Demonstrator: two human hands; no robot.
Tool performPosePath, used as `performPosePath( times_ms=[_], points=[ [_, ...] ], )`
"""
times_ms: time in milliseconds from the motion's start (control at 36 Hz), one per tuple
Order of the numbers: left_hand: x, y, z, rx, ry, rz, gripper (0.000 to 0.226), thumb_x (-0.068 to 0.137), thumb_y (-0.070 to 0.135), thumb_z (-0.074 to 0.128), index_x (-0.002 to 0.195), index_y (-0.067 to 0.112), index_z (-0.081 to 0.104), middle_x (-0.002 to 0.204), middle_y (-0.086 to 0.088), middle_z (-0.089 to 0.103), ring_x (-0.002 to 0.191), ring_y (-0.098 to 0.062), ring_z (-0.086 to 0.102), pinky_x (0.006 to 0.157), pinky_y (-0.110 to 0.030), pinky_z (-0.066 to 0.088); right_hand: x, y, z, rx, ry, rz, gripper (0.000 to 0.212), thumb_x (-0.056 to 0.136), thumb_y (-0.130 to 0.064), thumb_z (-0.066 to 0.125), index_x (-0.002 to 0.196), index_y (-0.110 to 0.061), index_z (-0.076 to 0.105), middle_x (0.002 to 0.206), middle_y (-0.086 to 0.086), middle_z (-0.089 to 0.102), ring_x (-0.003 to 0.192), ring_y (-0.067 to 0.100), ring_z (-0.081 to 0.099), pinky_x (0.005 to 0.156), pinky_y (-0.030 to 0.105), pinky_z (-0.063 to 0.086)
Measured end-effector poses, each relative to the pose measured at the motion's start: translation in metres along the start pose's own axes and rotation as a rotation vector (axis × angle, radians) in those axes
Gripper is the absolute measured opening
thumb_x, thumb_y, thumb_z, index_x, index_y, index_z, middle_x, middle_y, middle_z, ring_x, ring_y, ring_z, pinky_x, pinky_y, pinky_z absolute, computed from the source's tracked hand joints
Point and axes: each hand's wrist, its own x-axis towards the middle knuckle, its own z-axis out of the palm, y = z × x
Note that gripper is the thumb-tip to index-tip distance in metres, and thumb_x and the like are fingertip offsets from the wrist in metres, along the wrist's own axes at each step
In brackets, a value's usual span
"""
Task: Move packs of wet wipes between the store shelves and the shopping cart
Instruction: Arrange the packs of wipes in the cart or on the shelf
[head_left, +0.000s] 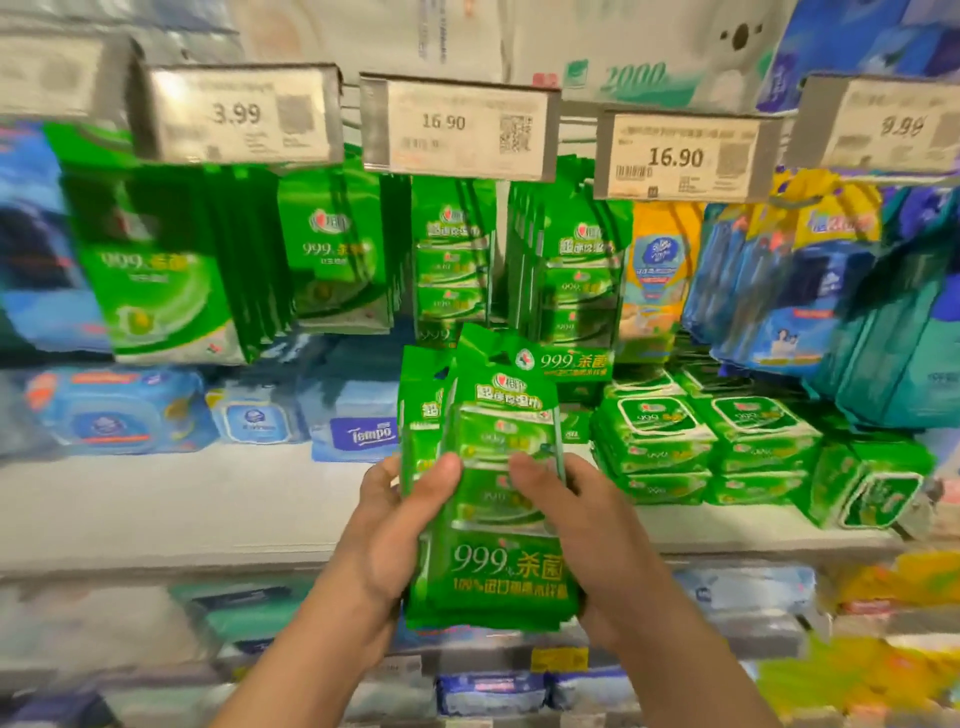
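Observation:
I hold a small stack of green wet-wipe packs (496, 499) upright in front of the shelf. My left hand (400, 525) grips the stack's left side, thumb across the front. My right hand (571, 525) grips its right side, thumb on the front too. More green wipe packs of the same kind hang on hooks (452, 260) straight ahead, under the 16.90 price tag (460, 127). The shopping cart is out of view.
Larger green packs (166, 260) hang at the left. Flat green packs (701, 441) are stacked on the white shelf (208, 509) at the right, blue wipe packs (119, 410) at the left. Blue and yellow bags (789, 270) hang on the right. Lower shelves hold more goods.

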Motion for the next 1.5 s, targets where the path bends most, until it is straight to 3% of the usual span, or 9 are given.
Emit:
performPosePath(
  times_ms=[167, 306, 417, 556, 778, 972, 1306, 1444, 1500],
  points=[
    [-0.007, 0.016, -0.021, 0.045, 0.101, 0.111, 0.097, 0.048, 0.043, 0.085, 0.135, 0.021, 0.047, 0.114, -0.011, 0.075, 0.093, -0.031, 0.077, 0.070, -0.045, 0.062, 0.006, -0.012, 0.016, 0.037, -0.077, -0.027, 0.028, 0.085, -0.035, 0.072, 0.107, -0.018, 0.073, 0.104, 0.013, 0.077, 0.097, 0.035, 0.074, 0.089, 0.059, 0.057],
    [-0.003, 0.026, -0.042, 0.097, 0.153, 0.146, 0.091, 0.056, 0.014, 0.096, 0.134, 0.020, 0.049, 0.116, -0.010, 0.075, 0.096, -0.032, 0.076, 0.087, -0.055, 0.059, 0.016, -0.023, 0.028, -0.126, -0.045, -0.190, 0.028, 0.083, -0.047, 0.071, 0.105, -0.030, 0.073, 0.108, 0.004, 0.076, 0.107, 0.029, 0.071, 0.098, 0.059, 0.052],
    [-0.001, 0.033, -0.050, 0.139, 0.143, 0.166, 0.088, 0.059, 0.015, 0.095, 0.134, 0.020, 0.049, 0.111, -0.007, 0.077, 0.097, -0.033, 0.076, 0.090, -0.061, 0.057, 0.019, -0.034, 0.033, -0.182, -0.080, -0.375, 0.039, 0.083, -0.035, 0.072, 0.115, -0.014, 0.065, 0.106, -0.005, 0.077, 0.101, 0.009, 0.072, 0.085, 0.024, 0.054],
    [0.002, 0.039, -0.052, 0.147, 0.100, 0.191, 0.080, 0.059, 0.015, 0.087, 0.131, 0.023, 0.052, 0.107, -0.004, 0.078, 0.094, -0.031, 0.077, 0.085, -0.055, 0.059, 0.021, -0.046, 0.037, -0.132, -0.106, -0.552, 0.037, 0.086, -0.020, 0.073, 0.119, -0.009, 0.061, 0.108, 0.005, 0.076, 0.100, 0.020, 0.073, 0.081, 0.028, 0.058],
    [0.004, 0.047, -0.049, 0.135, 0.076, 0.212, 0.071, 0.061, 0.016, 0.080, 0.127, 0.022, 0.054, 0.104, -0.003, 0.079, 0.090, -0.028, 0.077, 0.069, -0.041, 0.062, 0.016, -0.061, 0.043, -0.098, -0.060, -0.757, 0.034, 0.085, -0.018, 0.067, 0.117, -0.010, 0.059, 0.101, 0.003, 0.075, 0.091, 0.013, 0.071, 0.076, 0.021, 0.055],
    [0.007, 0.053, -0.049, 0.111, 0.061, 0.223, 0.066, 0.062, 0.014, 0.079, 0.123, 0.023, 0.057, 0.102, -0.003, 0.079, 0.086, -0.026, 0.078, 0.059, -0.035, 0.061, 0.034, -0.060, 0.047, -0.076, 0.046, -0.699, 0.037, 0.085, -0.027, 0.071, 0.118, -0.014, 0.061, 0.106, 0.003, 0.076, 0.097, 0.017, 0.072, 0.087, 0.037, 0.058],
    [0.021, 0.046, -0.061, 0.141, 0.079, 0.233, 0.077, 0.060, 0.018, 0.084, 0.130, 0.025, 0.053, 0.113, -0.008, 0.076, 0.095, -0.032, 0.076, 0.081, -0.052, 0.060, 0.053, -0.047, 0.043, -0.082, 0.079, -0.617, 0.051, 0.080, -0.034, 0.072, 0.123, -0.008, 0.060, 0.108, 0.004, 0.076, 0.100, 0.017, 0.072, 0.089, 0.034, 0.057],
    [0.023, 0.044, -0.065, 0.134, 0.089, 0.230, 0.073, 0.064, 0.014, 0.081, 0.131, 0.022, 0.053, 0.112, -0.009, 0.076, 0.094, -0.033, 0.076, 0.076, -0.049, 0.061, 0.051, -0.029, 0.036, -0.179, 0.123, -0.621, 0.034, 0.092, -0.045, 0.067, 0.108, -0.014, 0.064, 0.085, 0.003, 0.071, 0.074, 0.022, 0.063, 0.073, 0.038, 0.051],
    [0.024, 0.045, -0.066, 0.133, 0.094, 0.235, 0.071, 0.066, 0.012, 0.080, 0.131, 0.022, 0.053, 0.110, -0.007, 0.077, 0.093, -0.033, 0.076, 0.074, -0.048, 0.062, 0.053, -0.019, 0.032, -0.245, 0.138, -0.611, 0.026, 0.096, -0.039, 0.064, 0.099, -0.014, 0.059, 0.064, -0.016, 0.061, 0.057, -0.001, 0.051, 0.058, 0.017, 0.041]
  ],
)
